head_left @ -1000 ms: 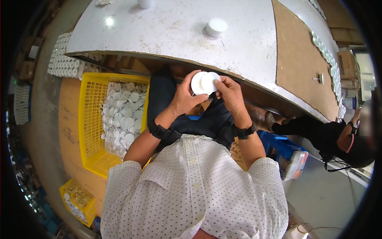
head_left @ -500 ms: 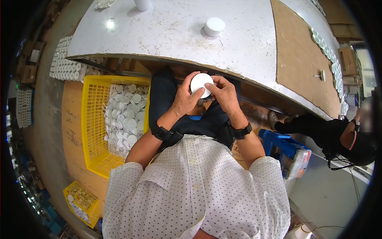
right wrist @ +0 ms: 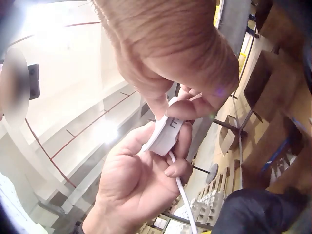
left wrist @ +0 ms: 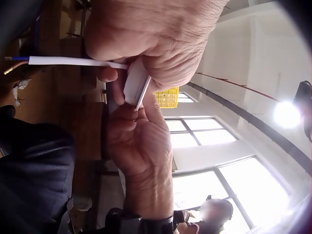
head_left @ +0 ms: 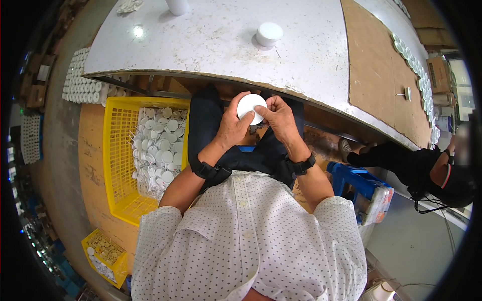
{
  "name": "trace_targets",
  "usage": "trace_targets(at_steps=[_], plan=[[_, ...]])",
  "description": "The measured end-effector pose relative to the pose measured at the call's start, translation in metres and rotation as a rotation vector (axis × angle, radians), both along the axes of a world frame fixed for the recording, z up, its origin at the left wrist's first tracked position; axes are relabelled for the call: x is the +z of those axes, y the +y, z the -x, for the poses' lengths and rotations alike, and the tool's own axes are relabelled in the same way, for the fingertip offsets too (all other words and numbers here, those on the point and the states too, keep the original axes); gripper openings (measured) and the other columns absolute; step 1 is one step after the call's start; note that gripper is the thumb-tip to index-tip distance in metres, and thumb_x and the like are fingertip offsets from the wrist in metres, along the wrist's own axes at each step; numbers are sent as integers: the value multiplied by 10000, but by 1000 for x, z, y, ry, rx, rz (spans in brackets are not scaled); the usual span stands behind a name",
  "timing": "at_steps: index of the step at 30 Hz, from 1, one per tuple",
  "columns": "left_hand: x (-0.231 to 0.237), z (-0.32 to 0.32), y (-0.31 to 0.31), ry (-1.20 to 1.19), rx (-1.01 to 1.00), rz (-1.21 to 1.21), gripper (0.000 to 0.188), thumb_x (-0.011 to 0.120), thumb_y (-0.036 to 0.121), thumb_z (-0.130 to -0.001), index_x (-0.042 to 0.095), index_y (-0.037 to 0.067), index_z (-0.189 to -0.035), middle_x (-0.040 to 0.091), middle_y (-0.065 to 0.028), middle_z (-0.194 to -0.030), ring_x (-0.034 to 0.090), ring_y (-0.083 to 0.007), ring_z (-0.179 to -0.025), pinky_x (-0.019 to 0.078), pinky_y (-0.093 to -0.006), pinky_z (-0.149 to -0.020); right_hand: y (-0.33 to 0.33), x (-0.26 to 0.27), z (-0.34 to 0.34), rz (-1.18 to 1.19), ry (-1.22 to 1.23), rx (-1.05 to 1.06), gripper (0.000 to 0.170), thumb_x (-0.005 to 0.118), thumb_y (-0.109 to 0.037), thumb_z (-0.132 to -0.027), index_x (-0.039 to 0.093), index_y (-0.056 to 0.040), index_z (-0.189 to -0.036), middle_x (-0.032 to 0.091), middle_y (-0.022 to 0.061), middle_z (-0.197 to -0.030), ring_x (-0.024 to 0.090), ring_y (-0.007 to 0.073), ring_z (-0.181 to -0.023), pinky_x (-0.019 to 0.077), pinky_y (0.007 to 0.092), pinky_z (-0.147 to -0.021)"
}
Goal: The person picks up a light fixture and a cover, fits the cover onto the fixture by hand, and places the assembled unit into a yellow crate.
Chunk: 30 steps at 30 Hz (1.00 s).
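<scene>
Between both hands is a round white casing (head_left: pixel 246 106) with a flat white cover on top, held above the lap. A white cable (left wrist: pixel 73 61) leaves its underside and ends in blue and brown wires in the left wrist view. My left hand (head_left: pixel 232 123) grips the casing from the left, thumb over the cover and fingers around its side. On the right, my right hand (head_left: pixel 282 120) pinches the rim, thumb lying on the cover's face. Dark lettering shows on the side of the casing in the right wrist view.
A yellow crate (head_left: pixel 116 165) of white discs stands left of the legs, with a smaller yellow box (head_left: pixel 123 265) below it. A white tub (head_left: pixel 269 34) sits on the worktable (head_left: pixel 216 50). A blue stool (head_left: pixel 354 180) and another person (head_left: pixel 401 168) are at right.
A second ago the right hand held a white disc partly over the opened casing; now the disc covers it, both thumbs on top. The hands have shifted slightly left.
</scene>
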<state>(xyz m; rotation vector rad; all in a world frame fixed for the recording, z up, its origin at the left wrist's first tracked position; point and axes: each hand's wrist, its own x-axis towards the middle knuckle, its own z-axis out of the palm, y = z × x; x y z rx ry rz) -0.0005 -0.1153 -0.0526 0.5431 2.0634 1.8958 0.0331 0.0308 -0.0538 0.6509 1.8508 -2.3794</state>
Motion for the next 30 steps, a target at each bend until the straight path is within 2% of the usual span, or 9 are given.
trace_targets(at_steps=[8,15,17,21,22,23,25,28,30], plan=[[-1,-1,4,-94,7,77,416,501,96,-790,415,29,-1191,551,-174,-1032,546,-240,-953,431,-326,-819,1,-14,-1,39,-26,-17,262,707,-137,-732,454,-69,-750,497,-2,-605,445,33,-454,364,159,-377],[-10,2,4,-143,2,1,398,529,58,-785,449,35,-1174,550,-115,-1043,523,-184,-963,412,-296,-849,4,-6,-5,-34,-82,16,217,694,-127,-736,501,-45,-792,508,-9,-655,465,41,-588,385,178,-490],[-14,5,-2,-239,59,-76,361,528,86,-812,463,49,-1166,551,-85,-1038,535,-153,-925,452,-267,-770,18,14,-5,-62,12,57,184,661,-140,-767,543,-19,-839,540,1,-681,488,50,-626,411,190,-541],[-30,19,-46,-499,292,-228,342,513,137,-831,468,73,-1164,550,-53,-1017,559,-106,-797,460,-207,-534,112,34,-3,-563,110,-168,237,552,-220,-855,581,-4,-948,582,21,-721,522,67,-629,419,198,-547],[-35,24,-63,-503,340,-192,365,514,128,-822,453,75,-1179,546,-49,-1023,558,-116,-803,454,-216,-536,154,28,-2,-676,73,-244,252,529,-227,-868,593,3,-946,612,47,-756,546,93,-694,438,229,-589],[-41,26,-82,-507,389,-154,389,514,119,-813,439,77,-1193,542,-45,-1029,557,-126,-810,449,-225,-537,198,21,2,-1091,145,-371,239,520,-197,-867,600,6,-965,636,83,-789,570,128,-683,455,273,-608],[-53,28,-117,-511,511,-86,447,511,86,-786,405,79,-1220,532,-49,-1046,546,-138,-832,436,-239,-541,288,17,-5,-1387,43,-519,253,516,-178,-839,600,-19,-1016,626,185,-828,596,192,-691,462,279,-616],[-97,23,-184,-474,676,135,497,504,76,-748,377,92,-1229,521,-51,-1065,536,-192,-886,430,-296,-624,382,26,-30,-1514,-221,-526,306,529,-169,-784,582,-4,-1037,609,227,-855,604,259,-760,466,307,-642],[-126,14,-230,-521,777,266,550,509,51,-705,376,90,-1237,518,-62,-1059,531,-191,-849,438,-298,-600,428,19,-42,-1535,-472,-470,376,470,-139,-747,533,6,-1089,594,237,-914,574,376,-843,466,396,-739]])
